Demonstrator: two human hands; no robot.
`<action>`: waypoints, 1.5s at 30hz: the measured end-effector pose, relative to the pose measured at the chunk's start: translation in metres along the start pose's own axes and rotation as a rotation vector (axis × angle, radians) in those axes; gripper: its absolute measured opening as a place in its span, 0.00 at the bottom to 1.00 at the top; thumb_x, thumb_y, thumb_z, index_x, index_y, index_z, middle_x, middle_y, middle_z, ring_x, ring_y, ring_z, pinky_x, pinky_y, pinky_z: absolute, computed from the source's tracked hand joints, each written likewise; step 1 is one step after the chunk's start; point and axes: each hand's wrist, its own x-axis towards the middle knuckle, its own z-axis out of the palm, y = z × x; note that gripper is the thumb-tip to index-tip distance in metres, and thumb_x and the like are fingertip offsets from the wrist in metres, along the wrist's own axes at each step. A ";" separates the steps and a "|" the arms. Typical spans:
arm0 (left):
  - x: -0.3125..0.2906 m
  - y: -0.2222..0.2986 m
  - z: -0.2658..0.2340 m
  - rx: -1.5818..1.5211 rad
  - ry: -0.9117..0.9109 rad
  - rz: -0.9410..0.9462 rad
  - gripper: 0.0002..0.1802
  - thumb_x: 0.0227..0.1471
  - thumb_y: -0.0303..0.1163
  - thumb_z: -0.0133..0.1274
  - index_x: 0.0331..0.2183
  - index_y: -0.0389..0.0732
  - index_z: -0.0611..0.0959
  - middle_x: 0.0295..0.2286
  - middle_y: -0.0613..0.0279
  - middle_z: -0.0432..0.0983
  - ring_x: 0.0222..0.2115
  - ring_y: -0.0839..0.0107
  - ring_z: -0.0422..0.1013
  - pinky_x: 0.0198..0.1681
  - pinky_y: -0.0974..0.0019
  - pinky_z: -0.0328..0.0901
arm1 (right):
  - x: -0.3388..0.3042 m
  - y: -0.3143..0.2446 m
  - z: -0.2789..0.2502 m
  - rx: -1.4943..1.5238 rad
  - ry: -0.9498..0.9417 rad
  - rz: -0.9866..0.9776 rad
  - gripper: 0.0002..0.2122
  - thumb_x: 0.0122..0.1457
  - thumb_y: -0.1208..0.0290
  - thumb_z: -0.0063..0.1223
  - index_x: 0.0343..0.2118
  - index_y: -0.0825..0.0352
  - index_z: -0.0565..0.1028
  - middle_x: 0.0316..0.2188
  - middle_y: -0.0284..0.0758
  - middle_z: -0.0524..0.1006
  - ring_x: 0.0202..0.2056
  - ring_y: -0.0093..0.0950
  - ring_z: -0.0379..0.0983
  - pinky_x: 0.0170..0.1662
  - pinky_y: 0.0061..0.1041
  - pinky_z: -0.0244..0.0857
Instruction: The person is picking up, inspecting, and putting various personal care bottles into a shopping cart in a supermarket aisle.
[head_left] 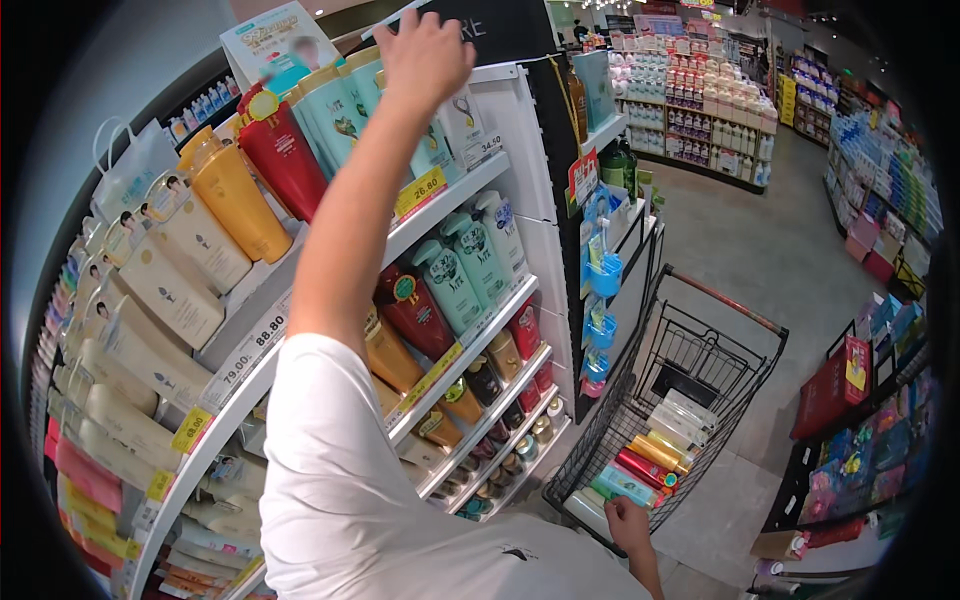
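My left hand is stretched up to the top shelf, its fingers bent down over the far side of the teal bottles. What those fingers grip is hidden behind the hand. A white pump-style bottle stands just right of my wrist. Low on the right, my right hand is closed at the near rim of a black wire shopping cart; I cannot make out what is in it. Inside the cart lie teal, red, yellow and whitish bottles.
Cream bottles, a golden bottle and a red bottle line the slanted shelf, price tags along its edge. Lower tiers hold more bottles. Blue plastic holders hang at the shelf's end. Packed displays stand across the grey floor.
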 end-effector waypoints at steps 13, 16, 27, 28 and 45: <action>0.039 -0.006 0.007 -0.060 -0.639 -0.129 0.31 0.47 0.59 0.60 0.47 0.48 0.86 0.48 0.59 0.80 0.56 0.56 0.67 0.61 0.35 0.48 | -0.030 0.034 0.018 -0.059 -0.151 0.104 0.17 0.60 0.52 0.54 0.40 0.60 0.81 0.27 0.43 0.82 0.32 0.41 0.80 0.38 0.37 0.73; 0.053 -0.002 -0.017 -0.104 -0.558 -0.105 0.29 0.44 0.54 0.63 0.45 0.48 0.86 0.47 0.60 0.81 0.54 0.56 0.70 0.58 0.35 0.51 | -0.033 0.032 0.013 -0.086 -0.137 0.147 0.16 0.60 0.52 0.55 0.40 0.60 0.81 0.27 0.44 0.82 0.32 0.42 0.81 0.39 0.37 0.73; 0.011 0.023 -0.108 -2.456 0.319 -0.475 0.23 0.64 0.31 0.49 0.59 0.50 0.68 0.49 0.60 0.70 0.48 0.65 0.71 0.47 0.57 0.71 | -0.037 0.003 -0.028 -0.111 -0.015 0.107 0.13 0.60 0.58 0.57 0.34 0.65 0.80 0.26 0.42 0.80 0.30 0.37 0.80 0.36 0.33 0.72; 0.005 0.051 -0.111 -2.601 0.444 -0.589 0.22 0.63 0.28 0.47 0.58 0.51 0.67 0.46 0.61 0.72 0.47 0.65 0.72 0.46 0.57 0.72 | -0.040 -0.017 -0.039 -0.055 -0.006 0.095 0.12 0.61 0.59 0.55 0.35 0.64 0.79 0.28 0.44 0.79 0.32 0.43 0.78 0.36 0.38 0.71; -0.238 0.280 -0.131 -3.941 -1.216 -0.688 0.27 0.59 0.50 0.50 0.48 0.36 0.72 0.36 0.55 0.61 0.23 0.73 0.60 0.19 0.74 0.62 | -0.036 -0.199 -0.150 0.164 0.032 -0.502 0.07 0.59 0.71 0.61 0.29 0.69 0.79 0.19 0.33 0.75 0.19 0.26 0.70 0.24 0.24 0.63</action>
